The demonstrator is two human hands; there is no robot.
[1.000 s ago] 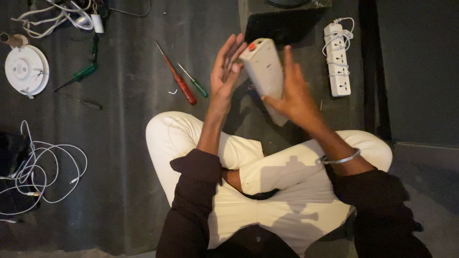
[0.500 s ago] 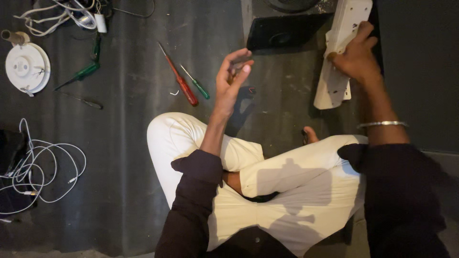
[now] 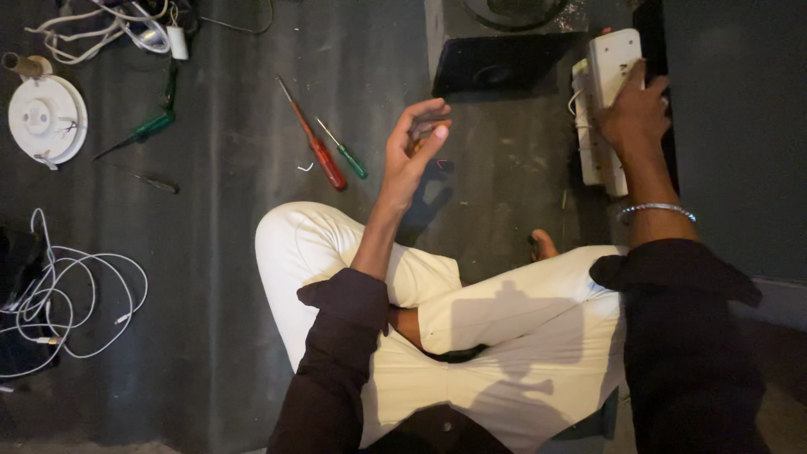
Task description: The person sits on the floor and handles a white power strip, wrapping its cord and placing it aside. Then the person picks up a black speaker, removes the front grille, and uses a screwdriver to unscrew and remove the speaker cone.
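A white power strip point(image 3: 612, 76) lies at the far right of the dark floor point(image 3: 227, 252), partly over a second white strip point(image 3: 588, 143) and beside a black box point(image 3: 504, 63). The right hand point(image 3: 635, 113) rests on it, fingers wrapped over its edge. The left hand point(image 3: 412, 147) is raised, fingertips pinched on something small I cannot make out. A red screwdriver point(image 3: 315, 143) and a small green one point(image 3: 345, 151) lie just left of it, bare floor around them

Right hand point(image 3: 635, 113) rests on white power strip point(image 3: 612, 63); left hand point(image 3: 414, 151) raised.
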